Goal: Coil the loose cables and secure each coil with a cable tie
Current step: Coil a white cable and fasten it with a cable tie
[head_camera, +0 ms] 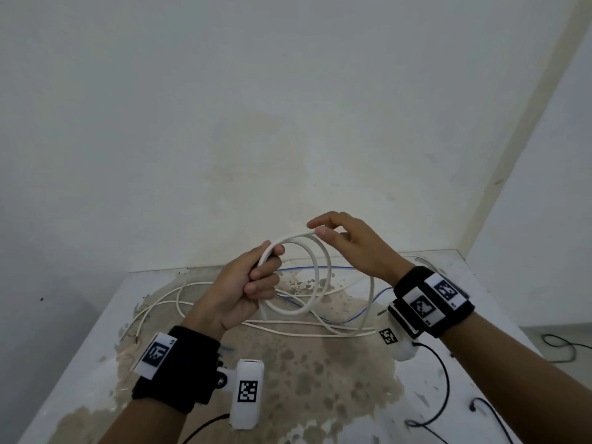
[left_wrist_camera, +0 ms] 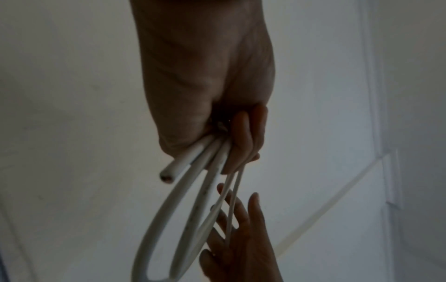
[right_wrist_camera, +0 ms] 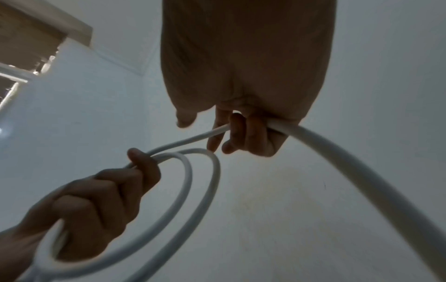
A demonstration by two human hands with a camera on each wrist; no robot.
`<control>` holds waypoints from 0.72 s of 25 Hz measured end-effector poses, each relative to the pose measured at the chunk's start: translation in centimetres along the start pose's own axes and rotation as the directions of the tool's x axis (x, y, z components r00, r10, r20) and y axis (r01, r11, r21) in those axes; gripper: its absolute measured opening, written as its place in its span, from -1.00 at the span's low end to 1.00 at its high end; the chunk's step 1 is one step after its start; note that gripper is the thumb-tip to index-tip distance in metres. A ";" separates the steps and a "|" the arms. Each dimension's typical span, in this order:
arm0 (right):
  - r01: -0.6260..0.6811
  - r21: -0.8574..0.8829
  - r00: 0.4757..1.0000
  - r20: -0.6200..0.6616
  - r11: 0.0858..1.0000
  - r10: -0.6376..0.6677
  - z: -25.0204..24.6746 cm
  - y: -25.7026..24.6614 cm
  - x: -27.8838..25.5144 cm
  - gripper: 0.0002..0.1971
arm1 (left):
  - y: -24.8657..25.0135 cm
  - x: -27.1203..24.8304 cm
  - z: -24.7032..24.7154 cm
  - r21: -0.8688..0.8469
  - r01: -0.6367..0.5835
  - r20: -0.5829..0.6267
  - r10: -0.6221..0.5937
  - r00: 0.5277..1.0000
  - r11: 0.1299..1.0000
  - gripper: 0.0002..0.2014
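Thick white round cable (head_camera: pixel 315 277) is held in air above the table, wound in several loops. Left hand (head_camera: pixel 246 290) grips the gathered loops in a closed fist; the cut cable end (left_wrist_camera: pixel 167 176) protrudes below. Right hand (head_camera: pixel 346 243) curls its fingers (right_wrist_camera: pixel 237 131) round the running strand. Thin white and blue wires (head_camera: pixel 198 302) lie loose on the stained white table (head_camera: pixel 320 379) beneath.

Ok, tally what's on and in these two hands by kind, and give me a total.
Hands: 2, left hand and right hand
Black wristbands: 2, left wristband and right wristband
White wrist cameras: 2, left camera and right camera
White cable coil: 1, in both hands' grip
Total: 7
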State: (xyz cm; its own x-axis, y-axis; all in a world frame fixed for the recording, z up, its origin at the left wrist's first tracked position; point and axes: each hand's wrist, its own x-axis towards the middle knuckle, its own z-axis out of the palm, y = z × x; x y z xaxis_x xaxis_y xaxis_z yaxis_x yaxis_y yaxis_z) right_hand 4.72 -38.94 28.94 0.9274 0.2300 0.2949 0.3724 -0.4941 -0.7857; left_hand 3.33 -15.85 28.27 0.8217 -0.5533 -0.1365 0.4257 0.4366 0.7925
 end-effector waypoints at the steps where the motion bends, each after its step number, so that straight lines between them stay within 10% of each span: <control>1: -0.025 0.029 0.999 0.044 0.999 0.024 0.4 0.3 -0.3 -0.80 | 0.0 0.1 0.0 -0.044 -0.004 0.019 0.005 1.000 0.999 -0.70; 8: -0.270 0.105 0.956 0.151 0.957 0.253 2.1 1.9 -1.2 -0.75 | -0.9 0.7 0.1 0.095 0.021 -0.167 -0.005 0.986 0.995 -0.61; 12: -0.515 0.483 0.856 0.332 0.708 0.396 2.2 2.6 -1.5 -0.74 | -1.0 1.0 -0.6 0.089 0.011 -0.236 0.010 0.972 0.996 -0.55; 18: -0.456 0.596 0.890 0.310 0.661 0.335 2.0 2.5 -0.7 -0.75 | -0.9 0.3 -1.2 0.023 -0.028 -0.172 0.032 0.985 0.999 -0.74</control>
State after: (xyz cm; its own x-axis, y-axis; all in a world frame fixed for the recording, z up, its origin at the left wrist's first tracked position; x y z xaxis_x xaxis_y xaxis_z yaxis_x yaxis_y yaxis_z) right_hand 4.93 -38.66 25.63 0.9391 0.2991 -0.1691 -0.1976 0.0677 -0.9779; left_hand 3.67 -15.56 26.79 0.8877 -0.4091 -0.2111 0.3933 0.4356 0.8097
